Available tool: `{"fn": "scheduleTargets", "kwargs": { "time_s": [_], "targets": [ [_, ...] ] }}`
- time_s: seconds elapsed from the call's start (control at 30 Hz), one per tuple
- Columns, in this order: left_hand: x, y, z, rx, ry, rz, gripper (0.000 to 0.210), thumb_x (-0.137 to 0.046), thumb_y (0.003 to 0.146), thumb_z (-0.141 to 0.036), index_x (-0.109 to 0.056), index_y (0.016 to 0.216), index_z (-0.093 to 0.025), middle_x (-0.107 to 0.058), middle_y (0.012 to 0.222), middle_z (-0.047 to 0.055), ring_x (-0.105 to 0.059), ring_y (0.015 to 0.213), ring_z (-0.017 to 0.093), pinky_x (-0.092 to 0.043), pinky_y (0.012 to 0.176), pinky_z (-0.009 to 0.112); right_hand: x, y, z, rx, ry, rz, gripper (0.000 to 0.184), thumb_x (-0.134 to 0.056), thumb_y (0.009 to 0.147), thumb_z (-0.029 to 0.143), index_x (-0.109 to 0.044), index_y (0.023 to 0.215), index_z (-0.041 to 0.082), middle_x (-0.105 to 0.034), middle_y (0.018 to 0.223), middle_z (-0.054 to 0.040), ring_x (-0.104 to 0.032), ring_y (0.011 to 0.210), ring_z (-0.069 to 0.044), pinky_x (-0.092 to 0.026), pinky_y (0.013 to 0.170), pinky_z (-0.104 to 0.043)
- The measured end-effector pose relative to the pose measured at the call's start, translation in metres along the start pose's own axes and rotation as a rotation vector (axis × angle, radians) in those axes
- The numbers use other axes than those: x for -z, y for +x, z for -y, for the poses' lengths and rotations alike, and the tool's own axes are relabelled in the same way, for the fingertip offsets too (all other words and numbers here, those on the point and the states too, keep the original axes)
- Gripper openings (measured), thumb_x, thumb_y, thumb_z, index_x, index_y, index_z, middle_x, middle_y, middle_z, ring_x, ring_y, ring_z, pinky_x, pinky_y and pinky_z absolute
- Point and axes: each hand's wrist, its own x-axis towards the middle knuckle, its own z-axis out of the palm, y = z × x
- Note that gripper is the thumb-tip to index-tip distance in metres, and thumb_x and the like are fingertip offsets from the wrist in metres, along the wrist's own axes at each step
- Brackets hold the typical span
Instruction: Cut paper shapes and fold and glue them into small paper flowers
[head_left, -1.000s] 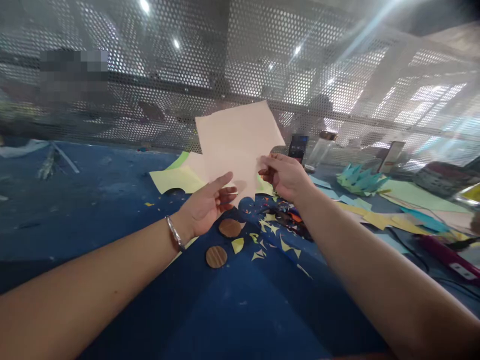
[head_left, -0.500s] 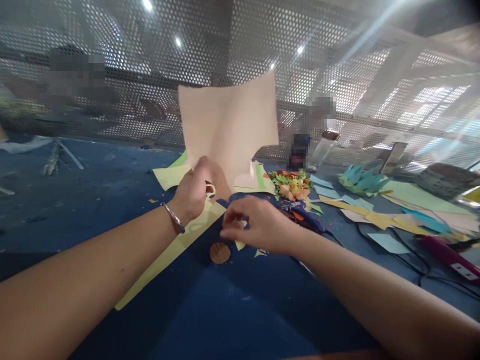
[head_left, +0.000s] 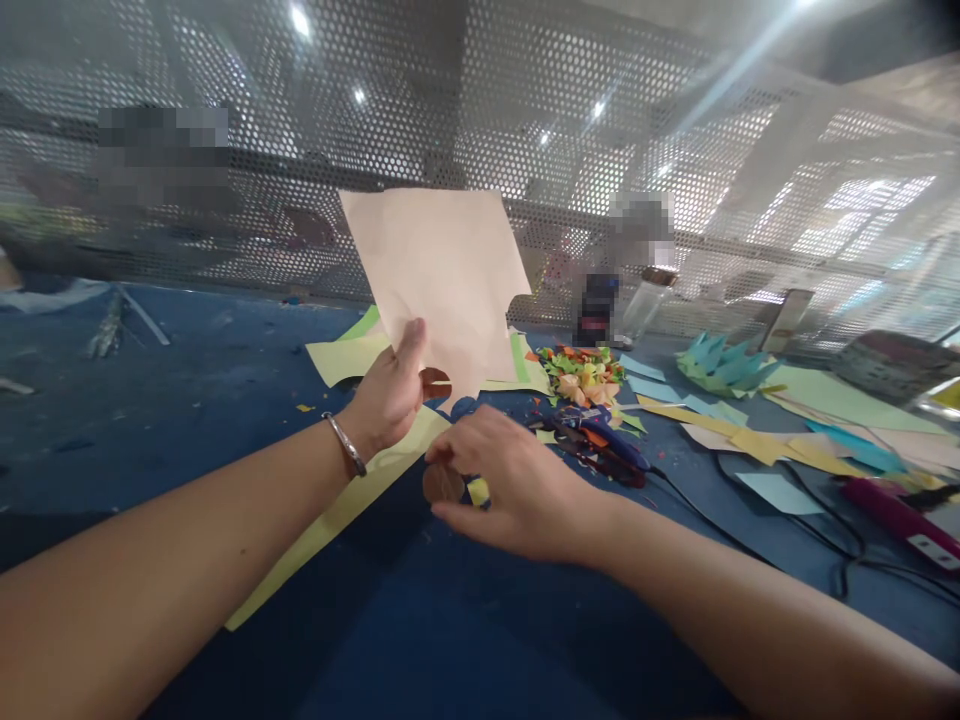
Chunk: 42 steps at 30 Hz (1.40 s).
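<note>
My left hand [head_left: 394,395] grips the lower left part of a pale pink sheet of paper [head_left: 442,260], held upright above the table. The sheet has a curved notch in its right edge and a ragged lower edge. My right hand [head_left: 510,480] is low over the table, thumb and fingers apart around a round brown disc [head_left: 441,484]. The disc is partly covered by the fingertips, and I cannot tell whether they touch it. Beside it is a small yellow scrap [head_left: 478,491]. A long pale yellow paper strip [head_left: 322,535] runs under my left wrist.
Right of my hands are a pile of cut paper bits [head_left: 581,375], a blue corded tool [head_left: 619,447], a blue spiky paper piece [head_left: 724,365], loose strips [head_left: 750,435] and a purple power strip [head_left: 900,520]. A glass bottle [head_left: 645,305] stands behind. Perforated metal panels [head_left: 300,150] border the table.
The pink sheet has tipped and dropped slightly, its top moving left. My right hand has come down toward the brown disc, its thumb and fingers now spread wider around it.
</note>
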Motion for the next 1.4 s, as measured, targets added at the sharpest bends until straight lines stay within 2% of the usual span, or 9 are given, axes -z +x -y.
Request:
{"fn": "scheduleTargets", "kwargs": {
  "time_s": [0.17,0.27,0.5,0.63,0.77,0.93,1.07,1.23,1.4],
  "targets": [
    [-0.006,-0.009,-0.003,0.010,-0.037,0.129,0.037,-0.055,0.093,-0.052,-0.063,0.109,-0.019,-0.068,0.081,0.006,-0.059,0.063,0.017,-0.047,0.060,0.030,0.019,-0.002,-0.020,-0.081,-0.100,-0.347,0.023,-0.068,0.083,0.023,-0.058,0.104,0.019,-0.065,0.099,-0.0066,-0.057,0.095,-0.023,-0.045,0.085,-0.037],
    [-0.009,-0.015,-0.004,0.077,-0.025,0.173,0.040,-0.054,0.093,-0.053,-0.065,0.110,-0.019,-0.069,0.083,0.008,-0.058,0.062,0.016,-0.047,0.059,0.029,0.020,-0.004,-0.035,-0.108,-0.170,-0.425,0.025,-0.068,0.083,0.024,-0.056,0.105,0.020,-0.065,0.099,-0.0064,-0.057,0.095,-0.024,-0.044,0.088,-0.040],
    [-0.013,-0.021,-0.001,0.117,-0.076,0.290,0.041,-0.052,0.094,-0.051,-0.069,0.106,-0.017,-0.072,0.097,0.011,-0.066,0.073,0.019,-0.054,0.065,0.030,0.014,-0.006,-0.046,-0.079,-0.227,-0.403,0.024,-0.066,0.087,0.028,-0.055,0.105,0.020,-0.064,0.098,-0.0083,-0.056,0.095,-0.026,-0.044,0.088,-0.041],
    [-0.015,-0.023,-0.003,0.136,-0.085,0.314,0.036,-0.057,0.092,-0.048,-0.071,0.102,-0.017,-0.073,0.094,0.011,-0.068,0.074,0.019,-0.054,0.066,0.029,0.016,-0.007,-0.045,-0.084,-0.191,-0.401,0.023,-0.065,0.086,0.027,-0.055,0.106,0.021,-0.064,0.099,-0.0083,-0.056,0.096,-0.026,-0.045,0.087,-0.041],
    [-0.013,-0.024,-0.006,0.142,-0.047,0.352,0.017,-0.069,0.086,-0.032,-0.073,0.094,-0.018,-0.073,0.085,0.006,-0.066,0.070,0.015,-0.054,0.067,0.026,0.016,-0.006,-0.045,-0.091,-0.177,-0.385,0.021,-0.062,0.086,0.024,-0.054,0.106,0.022,-0.064,0.098,-0.0074,-0.057,0.095,-0.026,-0.044,0.088,-0.043],
    [-0.008,-0.021,-0.007,0.139,0.012,0.406,0.020,-0.067,0.087,-0.030,-0.074,0.101,-0.017,-0.074,0.091,0.008,-0.069,0.077,0.018,-0.055,0.072,0.030,0.016,-0.006,-0.044,-0.085,-0.169,-0.335,0.022,-0.063,0.086,0.023,-0.055,0.106,0.020,-0.064,0.099,-0.0081,-0.055,0.096,-0.025,-0.044,0.088,-0.041],
    [-0.005,-0.021,-0.009,0.122,0.081,0.407,0.027,-0.070,0.083,-0.022,-0.072,0.109,-0.018,-0.075,0.096,0.008,-0.069,0.084,0.019,-0.054,0.074,0.031,0.016,-0.006,-0.043,-0.057,-0.149,-0.296,0.025,-0.063,0.086,0.021,-0.055,0.109,0.019,-0.064,0.099,-0.0077,-0.056,0.097,-0.025,-0.044,0.089,-0.040],
    [-0.002,-0.022,-0.010,0.157,0.127,0.385,0.019,-0.071,0.076,-0.013,-0.074,0.095,-0.016,-0.073,0.086,0.005,-0.065,0.076,0.015,-0.049,0.067,0.024,0.015,-0.008,-0.042,-0.028,-0.058,-0.241,0.029,-0.062,0.086,0.017,-0.054,0.114,0.021,-0.064,0.105,-0.0078,-0.058,0.101,-0.024,-0.046,0.089,-0.039],
    [-0.002,-0.019,-0.011,0.187,0.158,0.385,0.011,-0.071,0.074,-0.015,-0.075,0.084,-0.017,-0.070,0.077,0.004,-0.064,0.069,0.014,-0.048,0.064,0.023,0.016,-0.013,-0.041,-0.039,-0.047,-0.232,0.032,-0.063,0.086,0.016,-0.054,0.116,0.020,-0.064,0.103,-0.0063,-0.059,0.096,-0.021,-0.047,0.086,-0.036]
  ]
}}
